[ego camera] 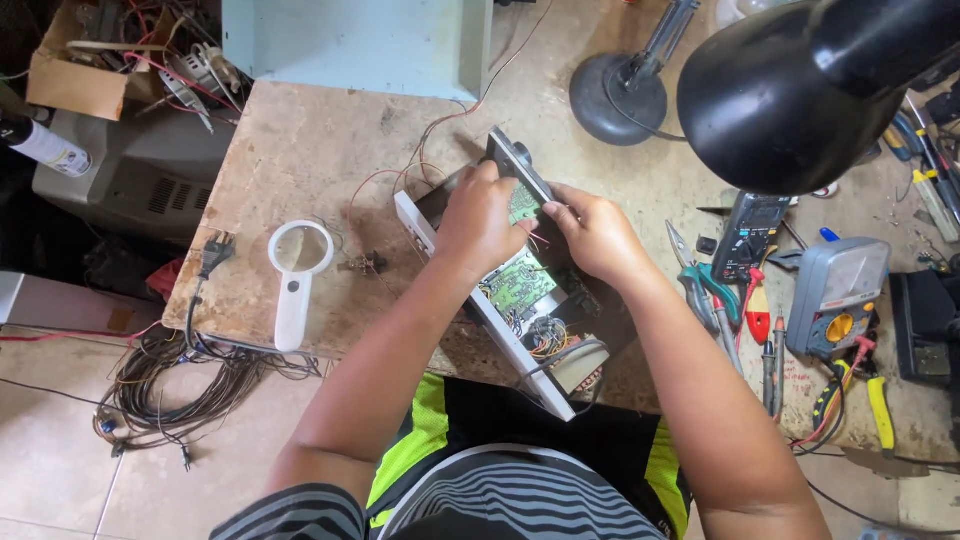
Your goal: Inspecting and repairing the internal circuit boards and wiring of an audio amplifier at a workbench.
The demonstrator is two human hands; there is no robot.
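Note:
An opened electronic device (545,345) with a white case lies slanted on the worn workbench (310,150); green circuit boards and coloured wires show inside. My left hand (480,215) grips a small green circuit board (523,203) near the device's upper end. From the other side, my right hand (598,235) pinches the same board and thin red wires at its edge. Both hands hide much of the board and the case's upper interior.
A white magnifying glass (296,278) lies left of the device. A black desk lamp (790,90) hangs over the right side. Two multimeters (835,300), pliers and screwdrivers (745,320) crowd the right. Tangled cables (190,385) hang off the left edge. A cardboard box (80,70) sits far left.

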